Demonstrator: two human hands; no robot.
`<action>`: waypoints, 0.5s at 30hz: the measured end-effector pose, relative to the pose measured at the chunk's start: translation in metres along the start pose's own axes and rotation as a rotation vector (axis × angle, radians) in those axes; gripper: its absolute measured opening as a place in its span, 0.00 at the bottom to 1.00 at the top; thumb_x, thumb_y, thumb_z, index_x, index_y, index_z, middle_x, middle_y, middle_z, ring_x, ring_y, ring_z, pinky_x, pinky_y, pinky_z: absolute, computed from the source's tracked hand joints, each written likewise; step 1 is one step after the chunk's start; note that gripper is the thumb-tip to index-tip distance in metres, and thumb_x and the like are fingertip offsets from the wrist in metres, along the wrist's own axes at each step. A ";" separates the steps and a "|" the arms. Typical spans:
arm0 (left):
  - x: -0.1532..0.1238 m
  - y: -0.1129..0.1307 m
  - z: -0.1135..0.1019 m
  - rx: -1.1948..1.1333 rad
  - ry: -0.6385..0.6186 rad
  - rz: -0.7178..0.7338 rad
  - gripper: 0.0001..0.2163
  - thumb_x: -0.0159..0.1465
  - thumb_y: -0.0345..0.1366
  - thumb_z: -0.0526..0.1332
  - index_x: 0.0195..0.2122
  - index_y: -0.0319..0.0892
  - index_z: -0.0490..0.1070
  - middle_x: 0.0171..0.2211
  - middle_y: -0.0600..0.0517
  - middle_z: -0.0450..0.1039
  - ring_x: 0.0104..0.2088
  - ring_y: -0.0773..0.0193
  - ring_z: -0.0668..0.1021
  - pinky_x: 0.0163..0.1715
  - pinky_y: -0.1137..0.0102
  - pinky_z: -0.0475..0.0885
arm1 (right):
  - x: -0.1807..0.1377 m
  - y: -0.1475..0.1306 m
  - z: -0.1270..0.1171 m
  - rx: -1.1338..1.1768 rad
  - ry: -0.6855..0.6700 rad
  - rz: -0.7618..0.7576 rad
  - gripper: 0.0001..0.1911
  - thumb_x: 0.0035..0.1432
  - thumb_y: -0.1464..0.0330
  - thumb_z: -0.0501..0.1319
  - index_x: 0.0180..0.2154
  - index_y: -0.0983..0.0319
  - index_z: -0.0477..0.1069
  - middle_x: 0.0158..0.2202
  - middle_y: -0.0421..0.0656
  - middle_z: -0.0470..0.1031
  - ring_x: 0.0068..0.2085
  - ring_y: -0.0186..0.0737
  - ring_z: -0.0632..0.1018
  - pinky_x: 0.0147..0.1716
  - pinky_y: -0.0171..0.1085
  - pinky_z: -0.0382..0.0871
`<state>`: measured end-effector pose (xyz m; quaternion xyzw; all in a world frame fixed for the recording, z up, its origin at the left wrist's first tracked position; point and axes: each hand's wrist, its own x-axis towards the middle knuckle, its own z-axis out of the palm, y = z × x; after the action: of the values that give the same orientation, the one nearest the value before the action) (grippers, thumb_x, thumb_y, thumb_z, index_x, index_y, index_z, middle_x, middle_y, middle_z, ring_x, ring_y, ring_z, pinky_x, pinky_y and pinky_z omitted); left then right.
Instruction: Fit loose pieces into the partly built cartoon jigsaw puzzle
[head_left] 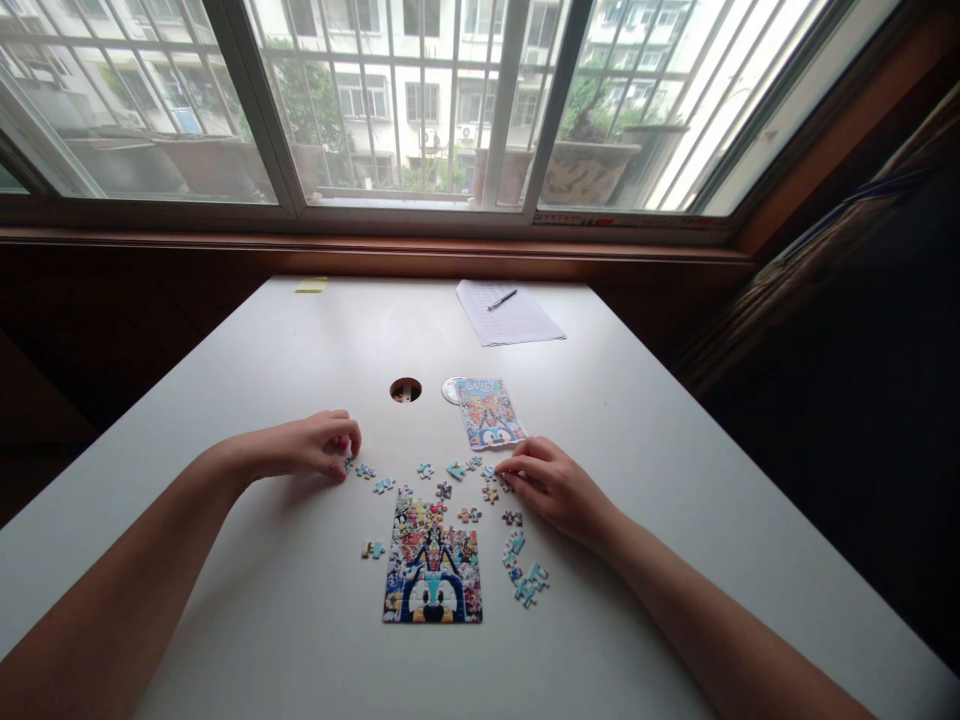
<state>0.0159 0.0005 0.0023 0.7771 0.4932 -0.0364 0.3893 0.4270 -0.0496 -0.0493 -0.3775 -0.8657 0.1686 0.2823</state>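
Puzzle pieces (454, 468) on table (300, 340), L hand (315, 445) & R hand (551, 485) each touching one

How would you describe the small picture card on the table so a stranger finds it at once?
Start at the white table and find the round hole near its middle. Just right of it lies the picture card. Unlike the half-built puzzle nearer the person, it has straight edges all round.

Both hands rest on white desk (675, 480): left hand (315, 445) and right hand (551, 485) touch loose puzzle pieces (450, 470) above part-assembled puzzle (433, 565).
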 end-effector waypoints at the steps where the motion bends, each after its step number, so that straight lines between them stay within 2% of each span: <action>1: 0.000 0.000 0.000 0.004 -0.001 0.001 0.14 0.57 0.44 0.64 0.41 0.45 0.72 0.46 0.49 0.66 0.47 0.55 0.71 0.47 0.67 0.69 | 0.000 0.000 0.000 0.000 0.002 -0.001 0.10 0.67 0.69 0.58 0.45 0.56 0.78 0.41 0.47 0.74 0.42 0.45 0.75 0.44 0.46 0.74; 15: 0.000 0.002 0.000 0.002 0.001 -0.019 0.12 0.57 0.42 0.65 0.41 0.46 0.72 0.46 0.50 0.66 0.48 0.56 0.71 0.47 0.68 0.69 | 0.001 -0.002 -0.001 0.004 0.002 -0.002 0.10 0.67 0.69 0.58 0.44 0.56 0.78 0.41 0.47 0.74 0.42 0.45 0.75 0.44 0.46 0.73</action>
<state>0.0169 0.0002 0.0034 0.7728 0.5007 -0.0403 0.3880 0.4264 -0.0503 -0.0468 -0.3760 -0.8655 0.1697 0.2840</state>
